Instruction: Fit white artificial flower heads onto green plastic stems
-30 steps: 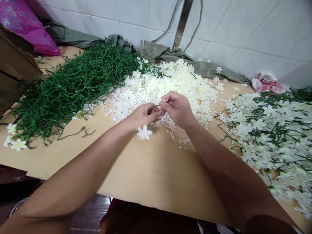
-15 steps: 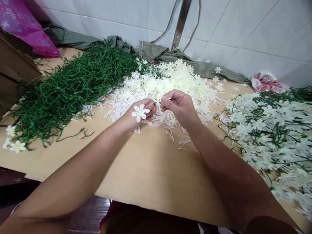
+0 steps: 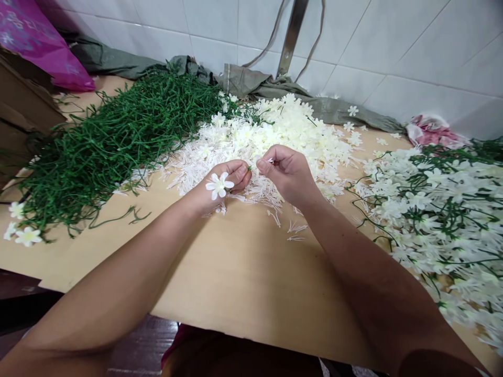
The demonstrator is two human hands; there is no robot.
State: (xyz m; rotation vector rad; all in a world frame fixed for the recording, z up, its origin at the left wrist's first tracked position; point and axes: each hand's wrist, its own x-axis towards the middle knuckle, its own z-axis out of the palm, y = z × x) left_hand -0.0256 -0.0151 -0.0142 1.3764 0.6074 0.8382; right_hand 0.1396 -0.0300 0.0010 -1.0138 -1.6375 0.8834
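Note:
My left hand point(image 3: 234, 174) is closed in a pinch on a green artificial flower stem, whose tip pokes out past the thumb. A white artificial flower point(image 3: 219, 186) on that stem hangs over the wrist side of the hand. Just to the right, my right hand point(image 3: 288, 170) pinches a small white piece, probably a stamen point(image 3: 270, 161); most of it is hidden by the fingers. The two sets of fingertips are close together but apart. Behind both hands spreads a heap of loose white petals point(image 3: 283, 123), with thin white stamens point(image 3: 188, 162) at its left and front.
Green stems point(image 3: 129, 136) are piled on the left. Assembled white flowers point(image 3: 444, 209) with stems lie heaped on the right. A cardboard box point(image 3: 27, 112) and a pink bag point(image 3: 58, 52) stand at the far left. Grey cloth point(image 3: 334, 109) runs along the tiled wall.
The white flower by my left hand has swung slightly left and turned. My right hand has shifted a little, its fingertips still near the stem tip.

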